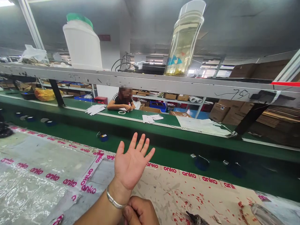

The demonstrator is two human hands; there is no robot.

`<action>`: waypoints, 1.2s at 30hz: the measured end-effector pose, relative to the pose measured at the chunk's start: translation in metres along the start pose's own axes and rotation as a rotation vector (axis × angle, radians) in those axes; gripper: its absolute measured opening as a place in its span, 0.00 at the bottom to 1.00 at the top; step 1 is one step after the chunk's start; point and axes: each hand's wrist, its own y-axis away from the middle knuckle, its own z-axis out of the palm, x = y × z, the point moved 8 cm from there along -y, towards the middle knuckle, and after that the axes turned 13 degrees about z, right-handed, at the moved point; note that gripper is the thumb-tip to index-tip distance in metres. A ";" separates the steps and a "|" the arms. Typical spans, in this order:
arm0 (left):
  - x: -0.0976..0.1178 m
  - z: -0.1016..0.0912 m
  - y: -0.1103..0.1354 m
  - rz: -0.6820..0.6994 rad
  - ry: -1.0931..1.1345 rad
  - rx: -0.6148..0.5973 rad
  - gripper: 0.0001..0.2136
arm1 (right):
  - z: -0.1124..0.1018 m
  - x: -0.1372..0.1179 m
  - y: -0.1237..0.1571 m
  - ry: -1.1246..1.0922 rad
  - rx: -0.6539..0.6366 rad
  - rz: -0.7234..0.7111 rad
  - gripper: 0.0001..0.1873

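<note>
The right hand (139, 211) is closed, curled just beside the metal bangle (114, 198) on the left wrist. The left hand (132, 161) is open wide above the plastic sheet (35, 195) with anko tape (170, 169). If this hand drops carelessly, the bangle can scratch the sheet.

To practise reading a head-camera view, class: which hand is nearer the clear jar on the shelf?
Left. The left hand is raised, open, below and left of the clear jar; the right hand is curled lower, beside the left wrist, farther below the jar.
</note>
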 end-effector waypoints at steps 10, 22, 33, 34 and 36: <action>0.010 -0.001 -0.002 0.047 -0.009 0.037 0.23 | -0.049 -0.003 0.008 0.148 0.123 -0.071 0.26; 0.011 -0.010 -0.004 0.044 -0.024 0.045 0.23 | -0.186 0.015 0.046 -0.637 0.818 0.081 0.25; -0.026 -0.010 0.017 -0.142 0.006 0.016 0.24 | -0.081 -0.023 0.009 -0.559 0.142 -0.038 0.26; -0.027 -0.009 0.019 -0.152 0.007 0.015 0.24 | -0.081 -0.027 0.008 -0.579 0.108 -0.065 0.26; -0.029 -0.007 0.024 -0.164 0.007 0.005 0.23 | -0.083 -0.030 0.008 -0.531 0.080 -0.063 0.23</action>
